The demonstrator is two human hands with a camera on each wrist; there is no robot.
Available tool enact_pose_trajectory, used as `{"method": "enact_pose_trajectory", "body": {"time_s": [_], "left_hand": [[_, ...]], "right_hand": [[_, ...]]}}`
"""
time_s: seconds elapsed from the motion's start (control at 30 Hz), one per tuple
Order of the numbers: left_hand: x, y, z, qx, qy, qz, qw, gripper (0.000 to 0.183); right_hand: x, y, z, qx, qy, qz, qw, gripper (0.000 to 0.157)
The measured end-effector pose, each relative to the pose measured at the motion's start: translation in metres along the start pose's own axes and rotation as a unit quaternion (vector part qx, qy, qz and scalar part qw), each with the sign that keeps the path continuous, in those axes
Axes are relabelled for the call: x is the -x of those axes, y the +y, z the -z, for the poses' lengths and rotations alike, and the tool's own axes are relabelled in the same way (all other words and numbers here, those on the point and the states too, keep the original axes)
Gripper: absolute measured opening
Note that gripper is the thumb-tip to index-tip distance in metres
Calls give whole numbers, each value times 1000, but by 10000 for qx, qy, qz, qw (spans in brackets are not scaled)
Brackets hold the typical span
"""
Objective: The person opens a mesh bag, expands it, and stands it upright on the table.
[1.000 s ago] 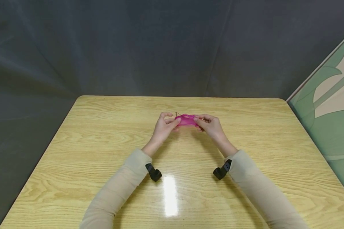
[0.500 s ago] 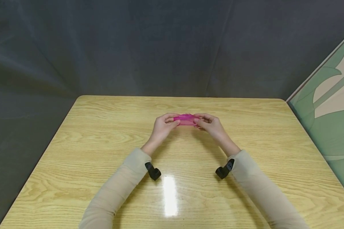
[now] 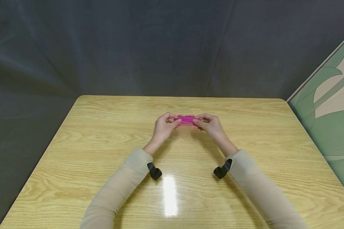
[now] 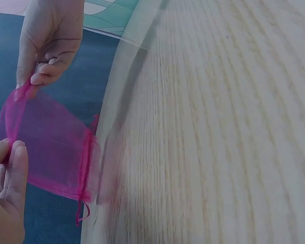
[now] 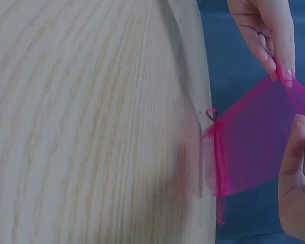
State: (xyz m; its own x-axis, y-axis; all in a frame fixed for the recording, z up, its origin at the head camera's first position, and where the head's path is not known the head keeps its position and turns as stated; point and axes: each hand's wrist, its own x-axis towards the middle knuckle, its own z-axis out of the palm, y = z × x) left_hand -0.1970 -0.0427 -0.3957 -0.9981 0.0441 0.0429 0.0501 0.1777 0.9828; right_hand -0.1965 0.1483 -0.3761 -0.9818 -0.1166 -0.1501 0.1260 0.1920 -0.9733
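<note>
A sheer pink organza drawstring pouch (image 3: 186, 120) is stretched between the two hands above the table. My left hand (image 3: 162, 127) pinches one corner of it between thumb and fingers, and my right hand (image 3: 211, 126) pinches the opposite corner. In the left wrist view the pouch (image 4: 53, 147) hangs with its gathered drawstring end toward the tabletop; a small cord loop dangles there. The right wrist view shows the same pouch (image 5: 259, 142) see-through, with no contents visible. Its plain edge runs between the fingertips of both hands.
The wood-grain table (image 3: 117, 127) extends around the hands, with a bright light reflection near its front. A dark curtain (image 3: 160, 47) stands behind and at the left. At the right is a green and beige patterned panel (image 3: 326, 127).
The left fingers were spread a second ago, with a cord sticking up beside them; now they have closed on the pouch's corner. The pouch has gone from crumpled to stretched flat between the hands.
</note>
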Motion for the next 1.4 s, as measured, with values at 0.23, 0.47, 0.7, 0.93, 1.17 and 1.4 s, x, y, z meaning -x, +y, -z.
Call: {"method": "enact_pose_trajectory", "body": {"time_s": [0.23, 0.47, 0.7, 0.93, 1.17, 1.4], "left_hand": [[0, -1, -2, 39, 3, -283, 9996, 14], [-1, 0, -5, -588, 236, -422, 9971, 15], [-1, -1, -5, -1048, 241, -391, 9934, 17], [-2, 3, -2, -511, -68, 38, 9987, 26], [-1, 5, -1, -799, -55, 38, 9968, 28], [1, 4, -6, -842, 283, -307, 9956, 14]], "right_hand": [[0, 3, -8, 104, 109, 446, 9989, 16], [-1, 3, -14, 675, 376, 787, 9939, 14], [0, 5, -12, 1393, 679, 1106, 9817, 16], [0, 5, -4, 1133, 540, 769, 9891, 26], [-1, 4, -2, 1168, 541, 695, 9892, 25], [0, 3, -7, 1194, 851, 886, 9852, 18]]}}
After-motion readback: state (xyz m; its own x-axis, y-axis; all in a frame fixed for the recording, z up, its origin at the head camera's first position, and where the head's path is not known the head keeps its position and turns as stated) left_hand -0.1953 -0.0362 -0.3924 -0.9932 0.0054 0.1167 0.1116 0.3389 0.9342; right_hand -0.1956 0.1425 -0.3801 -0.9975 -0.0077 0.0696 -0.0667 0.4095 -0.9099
